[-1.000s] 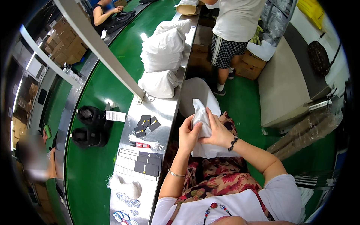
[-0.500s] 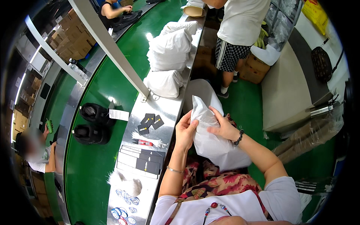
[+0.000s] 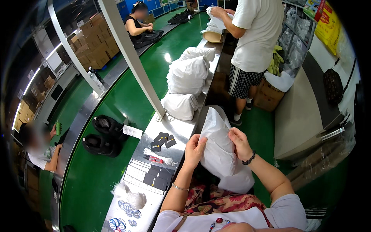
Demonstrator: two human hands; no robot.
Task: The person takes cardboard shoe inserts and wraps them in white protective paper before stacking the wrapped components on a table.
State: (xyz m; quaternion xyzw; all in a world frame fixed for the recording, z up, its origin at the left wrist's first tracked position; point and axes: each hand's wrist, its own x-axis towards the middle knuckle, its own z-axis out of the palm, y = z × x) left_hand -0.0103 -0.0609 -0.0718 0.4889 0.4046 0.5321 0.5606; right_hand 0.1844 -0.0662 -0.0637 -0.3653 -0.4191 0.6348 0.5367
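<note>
Over my lap I hold a soft white bundle (image 3: 217,154), thin and crinkled like paper or light cloth, its narrow end pointing away from me. My left hand (image 3: 196,150) pinches its left edge between thumb and fingers. On the opposite side, the fingers of my right hand (image 3: 241,145) are bent closed on the material. What the wrap contains is hidden. Ahead on the steel ledge, similar white bundles (image 3: 188,75) are piled up, with a single white bundle (image 3: 180,107) nearer to me.
On the ledge left of my arm lie black cards (image 3: 155,146), a red tool (image 3: 155,159), black-and-white tags (image 3: 150,176), white strings (image 3: 133,197) and round stickers (image 3: 129,208). Black shoes (image 3: 101,145) sit on the green belt. A post (image 3: 133,58) rises beside it. A co-worker (image 3: 257,42) stands ahead.
The view has tilted up, so the scene sits lower. My right hand has shifted from the bundle's upper face to its right edge; my left hand keeps its hold. The standing co-worker's hands now show, holding white material.
</note>
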